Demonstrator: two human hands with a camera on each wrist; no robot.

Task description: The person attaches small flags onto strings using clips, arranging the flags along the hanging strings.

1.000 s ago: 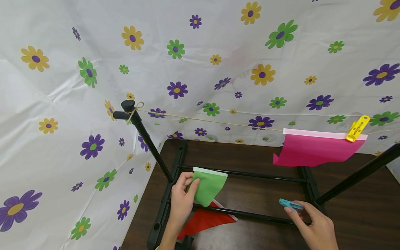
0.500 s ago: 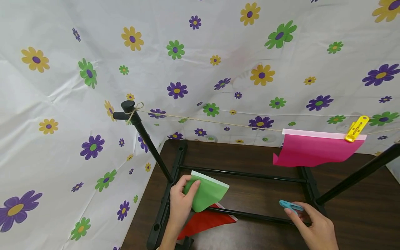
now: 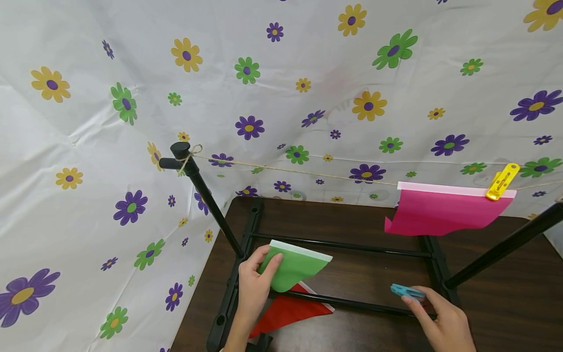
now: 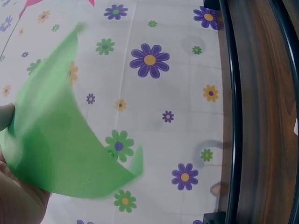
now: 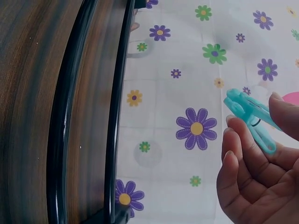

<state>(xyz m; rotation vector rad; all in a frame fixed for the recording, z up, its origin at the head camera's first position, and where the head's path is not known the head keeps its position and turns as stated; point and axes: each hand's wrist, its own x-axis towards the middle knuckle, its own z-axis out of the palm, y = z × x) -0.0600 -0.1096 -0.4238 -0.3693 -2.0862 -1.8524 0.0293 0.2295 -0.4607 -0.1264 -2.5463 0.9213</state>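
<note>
My left hand (image 3: 255, 281) pinches a green flag (image 3: 293, 268) with a white top edge near its left corner, above the black stand. In the left wrist view the green flag (image 4: 60, 130) bends, its lower tip curling up. My right hand (image 3: 442, 315) holds a light blue clothespin (image 3: 406, 291) between thumb and fingers, its tip pointing left. The right wrist view shows the clothespin (image 5: 250, 116) resting across the curled fingers. A pink flag (image 3: 448, 210) hangs on the string (image 3: 290, 169), with a yellow clothespin (image 3: 503, 182) at its right end.
A red flag (image 3: 292, 313) with a white edge lies on the dark wooden table (image 3: 352, 337), partly under the stand's front bar (image 3: 352, 303). Black posts (image 3: 215, 215) rise left and right, the string tied to the left one. A flowered sheet (image 3: 264, 88) covers the back.
The green flag has swung and turned in my left hand, its free right corner now farther right. My right hand with the light blue clothespin has shifted very slightly left and down.
</note>
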